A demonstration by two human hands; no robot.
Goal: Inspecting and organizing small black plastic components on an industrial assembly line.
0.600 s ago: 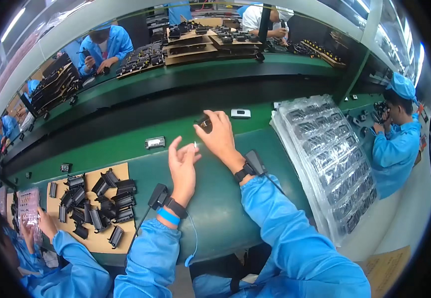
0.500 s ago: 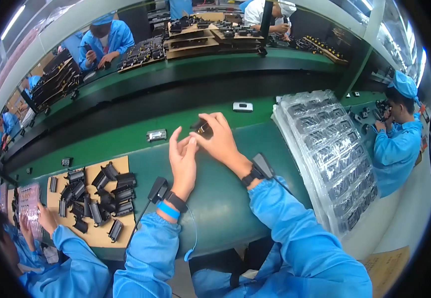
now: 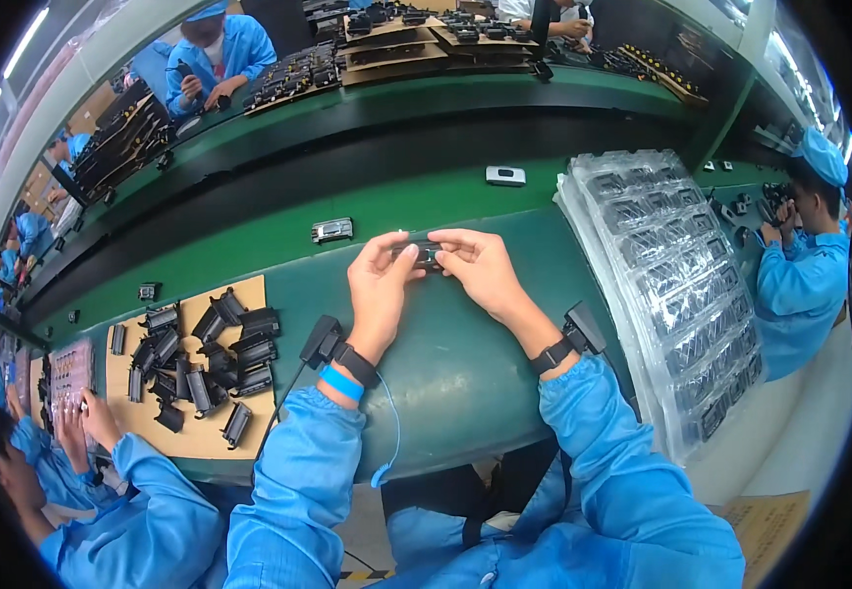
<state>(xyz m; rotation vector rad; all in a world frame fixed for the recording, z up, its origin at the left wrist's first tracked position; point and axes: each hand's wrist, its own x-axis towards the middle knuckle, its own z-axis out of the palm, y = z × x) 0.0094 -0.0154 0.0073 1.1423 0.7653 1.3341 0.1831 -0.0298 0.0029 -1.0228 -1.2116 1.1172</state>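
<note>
Left hand [image 3: 379, 285] and right hand [image 3: 493, 280] pinch one black part [image 3: 428, 257] over the counter [image 3: 455, 373], seemingly a two-handed adjusting step; next move calls for steady grip.

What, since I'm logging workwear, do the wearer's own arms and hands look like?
The left hand and right hand are ungloved. Both arms have loose, shiny blue sleeves, black straps and boxy black devices; a dark cable runs from the left one. The left also has a bright blue band and thin blue cord.
</note>
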